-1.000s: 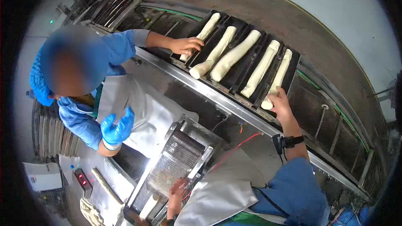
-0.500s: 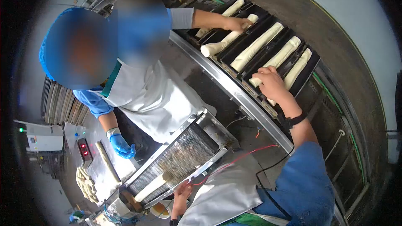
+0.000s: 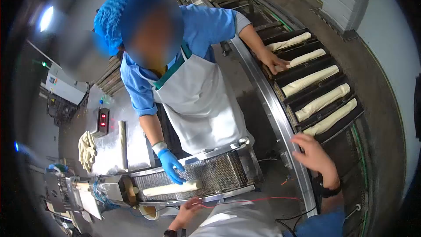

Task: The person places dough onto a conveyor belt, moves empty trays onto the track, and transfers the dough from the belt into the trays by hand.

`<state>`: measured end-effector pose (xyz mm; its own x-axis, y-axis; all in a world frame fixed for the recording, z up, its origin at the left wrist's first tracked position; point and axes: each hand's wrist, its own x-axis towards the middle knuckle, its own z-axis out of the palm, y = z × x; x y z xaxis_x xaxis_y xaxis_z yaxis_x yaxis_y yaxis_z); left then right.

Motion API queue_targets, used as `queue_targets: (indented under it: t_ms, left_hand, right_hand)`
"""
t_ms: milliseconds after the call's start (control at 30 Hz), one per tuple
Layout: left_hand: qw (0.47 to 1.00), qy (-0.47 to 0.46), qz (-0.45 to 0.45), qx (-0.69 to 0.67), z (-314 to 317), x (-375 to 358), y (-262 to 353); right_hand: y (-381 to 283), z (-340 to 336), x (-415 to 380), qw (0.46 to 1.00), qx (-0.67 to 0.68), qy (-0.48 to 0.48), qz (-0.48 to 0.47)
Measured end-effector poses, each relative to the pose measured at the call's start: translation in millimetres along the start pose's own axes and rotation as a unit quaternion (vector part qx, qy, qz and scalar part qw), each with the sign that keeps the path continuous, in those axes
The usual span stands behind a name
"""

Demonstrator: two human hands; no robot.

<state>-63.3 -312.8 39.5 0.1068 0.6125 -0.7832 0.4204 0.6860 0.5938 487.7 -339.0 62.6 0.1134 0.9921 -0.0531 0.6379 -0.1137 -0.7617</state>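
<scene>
A dough roll (image 3: pixel 173 188) lies on the mesh conveyor belt (image 3: pixel 221 169), and a co-worker's blue-gloved hand (image 3: pixel 172 166) reaches to it. My left hand (image 3: pixel 187 210) is at the near rail of this belt, fingers stretched out and holding nothing. Out to the right, my right hand (image 3: pixel 315 154) hovers by the metal rail, fingers apart and empty. Just beyond it sit dark baking pans (image 3: pixel 313 101) with long dough rolls, the nearest roll (image 3: pixel 331 117) closest to my fingers. The co-worker's bare hand (image 3: pixel 275 61) touches another roll (image 3: pixel 307 57) in a farther pan.
The co-worker, in a white apron (image 3: pixel 206 101), stands across the belt. Behind it, a steel table (image 3: pixel 105 158) carries a dough strip (image 3: pixel 122 145), a dough pile (image 3: pixel 87 149) and a red-digit display (image 3: pixel 102 122). A red cord (image 3: pixel 258 199) crosses before me.
My right hand has come off the dough in the pan and drawn back. The belt's dough roll has moved right, and the co-worker's gloved hand has come over to it. My view has turned.
</scene>
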Motion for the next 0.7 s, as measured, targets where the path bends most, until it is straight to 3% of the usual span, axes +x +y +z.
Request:
queue_targets:
  t_ms: [100, 167, 233, 400, 700]
  left_hand:
    - [0.999, 0.012, 0.041, -0.018, -12, 17, -16]
    - [0.998, 0.021, 0.055, 0.003, -18, 21, -14]
    - [0.995, 0.025, 0.097, 0.006, -30, 36, -26]
    - [0.996, 0.035, 0.076, 0.036, -27, 21, -3]
    - [0.995, 0.022, 0.092, 0.025, -45, 18, -36]
  right_hand:
    - [-25, -7, -23, 0.990, 0.102, -0.101, 0.010]
    - [-48, -9, -37, 0.958, 0.198, -0.175, 0.112]
    - [-35, 10, -54, 0.947, 0.235, -0.206, 0.071]
    - [-20, 79, -96, 0.845, 0.441, -0.216, 0.210]
    - [-33, 178, -78, 0.823, 0.417, -0.300, 0.242]
